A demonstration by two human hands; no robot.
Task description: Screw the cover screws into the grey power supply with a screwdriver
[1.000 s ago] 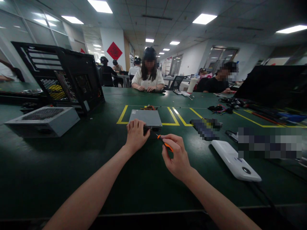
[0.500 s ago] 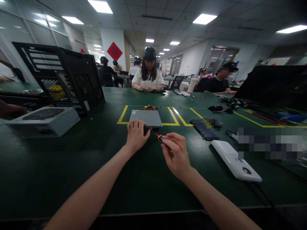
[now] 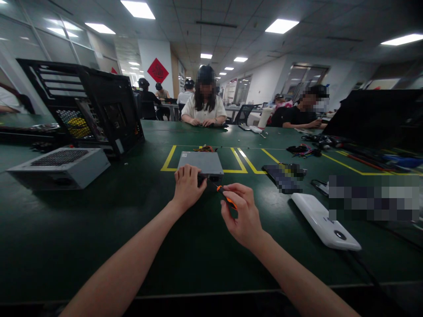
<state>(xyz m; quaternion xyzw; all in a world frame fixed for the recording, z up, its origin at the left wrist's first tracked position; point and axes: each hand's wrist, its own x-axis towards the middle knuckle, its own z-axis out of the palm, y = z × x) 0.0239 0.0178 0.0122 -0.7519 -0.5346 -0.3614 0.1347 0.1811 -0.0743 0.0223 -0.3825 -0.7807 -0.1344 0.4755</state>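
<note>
A grey computer power supply (image 3: 206, 163) lies on the green table inside a yellow-taped outline, its socket side facing me. My left hand (image 3: 189, 182) grips its near left corner, fingers over the top edge and thumb at the front face. Between the fingers of my right hand (image 3: 243, 209) is a screwdriver (image 3: 228, 196) with an orange and black handle. Its thin shaft points up and left at the near face of the power supply, close to my left thumb. Whether the tip touches a screw is too small to tell.
A second power supply (image 3: 62, 169) and a black computer case (image 3: 89, 105) stand at the left. On the right lie a white power bank-like device (image 3: 325, 222), a phone-like dark slab (image 3: 282, 178) and cables (image 3: 304, 150). Another person (image 3: 205, 103) sits across the table.
The screwdriver handle has turned slightly in my right hand, and those fingers have shifted a little left. My left hand and the power supply stay put. A co-worker's hand at far left is gone.
</note>
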